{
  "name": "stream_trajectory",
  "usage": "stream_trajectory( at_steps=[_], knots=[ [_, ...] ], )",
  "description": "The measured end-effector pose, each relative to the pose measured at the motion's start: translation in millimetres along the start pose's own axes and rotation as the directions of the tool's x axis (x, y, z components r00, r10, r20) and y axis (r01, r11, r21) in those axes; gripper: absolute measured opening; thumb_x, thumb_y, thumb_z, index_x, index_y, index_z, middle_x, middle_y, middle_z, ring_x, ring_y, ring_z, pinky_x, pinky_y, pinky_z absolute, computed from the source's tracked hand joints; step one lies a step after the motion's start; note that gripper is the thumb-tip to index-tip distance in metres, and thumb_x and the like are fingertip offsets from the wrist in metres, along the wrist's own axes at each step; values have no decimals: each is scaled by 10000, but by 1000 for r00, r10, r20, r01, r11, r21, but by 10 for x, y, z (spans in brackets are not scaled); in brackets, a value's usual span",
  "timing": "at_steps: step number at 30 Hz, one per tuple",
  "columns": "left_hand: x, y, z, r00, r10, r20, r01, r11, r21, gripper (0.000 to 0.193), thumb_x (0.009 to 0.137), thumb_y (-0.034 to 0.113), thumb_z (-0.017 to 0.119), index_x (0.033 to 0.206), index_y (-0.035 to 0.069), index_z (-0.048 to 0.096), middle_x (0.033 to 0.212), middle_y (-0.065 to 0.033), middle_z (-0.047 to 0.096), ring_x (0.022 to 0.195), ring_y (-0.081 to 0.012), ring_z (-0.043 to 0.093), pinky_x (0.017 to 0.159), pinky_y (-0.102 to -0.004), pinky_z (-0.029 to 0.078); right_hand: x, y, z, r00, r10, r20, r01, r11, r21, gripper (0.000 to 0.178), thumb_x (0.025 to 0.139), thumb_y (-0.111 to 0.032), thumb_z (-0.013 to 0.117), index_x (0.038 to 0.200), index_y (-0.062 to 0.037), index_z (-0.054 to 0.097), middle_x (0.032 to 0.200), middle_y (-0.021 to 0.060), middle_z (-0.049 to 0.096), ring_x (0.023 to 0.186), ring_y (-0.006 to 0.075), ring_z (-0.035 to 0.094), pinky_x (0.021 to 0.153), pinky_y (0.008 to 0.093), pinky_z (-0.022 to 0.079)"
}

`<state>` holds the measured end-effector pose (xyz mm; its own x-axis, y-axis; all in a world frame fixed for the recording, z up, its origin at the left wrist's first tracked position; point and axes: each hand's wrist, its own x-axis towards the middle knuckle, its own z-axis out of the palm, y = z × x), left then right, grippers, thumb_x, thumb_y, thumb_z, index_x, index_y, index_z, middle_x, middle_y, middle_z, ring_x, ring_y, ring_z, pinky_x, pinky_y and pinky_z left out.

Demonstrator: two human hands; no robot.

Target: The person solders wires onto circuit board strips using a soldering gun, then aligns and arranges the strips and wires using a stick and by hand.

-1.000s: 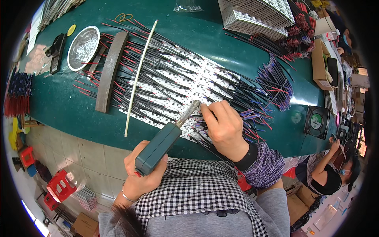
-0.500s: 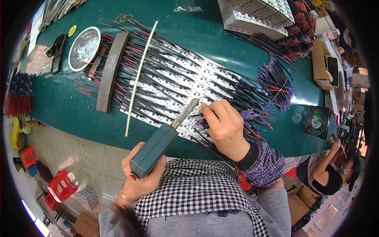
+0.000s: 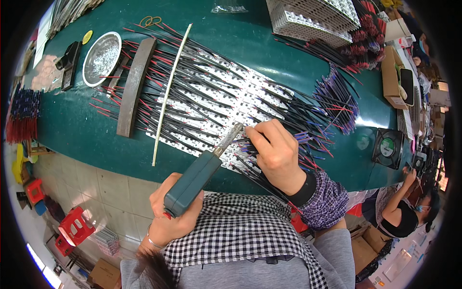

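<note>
Gripping the green iron (image 3: 192,183) in the left hand (image 3: 175,212), fingers closed round its body, just off the table's near edge. Pointing the tip (image 3: 229,138) up and right over the white boards (image 3: 245,101), in mid-table and reaching close to that edge. Reaching across the edge with the right hand (image 3: 278,156), fingers curled, thumb and forefinger just beside the tip; cannot tell whether pinching anything.

Along the near edge to the left, green table (image 3: 77,120) in view, dropping off to floor with a red stool (image 3: 76,226). To the right, more green between the wires (image 3: 293,108) and a square black fan (image 3: 387,148) near the table's right end.

In the way on the left: a dark bar (image 3: 136,86) across the red-ended wires, and a thin pale rod (image 3: 171,91) parallel to it. Beyond the bar, a white bowl (image 3: 85,67) and a black device (image 3: 71,65). At far right, stacked panels (image 3: 308,29) and a cardboard box (image 3: 393,86). Well apart, past the right end, a co-worker (image 3: 397,216).
</note>
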<state>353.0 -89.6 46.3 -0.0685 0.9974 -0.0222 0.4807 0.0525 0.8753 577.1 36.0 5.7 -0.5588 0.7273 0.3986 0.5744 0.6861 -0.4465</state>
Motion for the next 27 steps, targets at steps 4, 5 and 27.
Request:
stream_trajectory(
  at_steps=[4,5,27],
  knots=[
    [4,38,-18,1000,7,0,-7,1000,5,173,766,-34,739,917,-51,656,837,-128,645,667,-203,643,620,-291,501,-16,27,33,997,-72,-1,71,992,-101,314,662,21,635,973,33,675,854,97,581,749,251,590,601,344,484],
    [12,66,-26,1000,-25,6,25,1000,-14,171,767,-32,740,912,-49,650,830,-122,643,665,-200,640,622,-290,500,-19,38,42,993,-114,-8,112,984,-139,250,716,-56,638,949,33,661,847,81,556,763,233,577,608,322,474],
    [-401,-232,-30,973,-166,-163,109,944,-311,521,825,-112,666,1328,-63,540,1218,-192,666,650,-117,592,553,-246,484,-7,33,-190,997,-70,25,71,997,-22,296,727,12,638,1018,30,687,899,106,605,808,247,615,659,328,517]
  ],
)
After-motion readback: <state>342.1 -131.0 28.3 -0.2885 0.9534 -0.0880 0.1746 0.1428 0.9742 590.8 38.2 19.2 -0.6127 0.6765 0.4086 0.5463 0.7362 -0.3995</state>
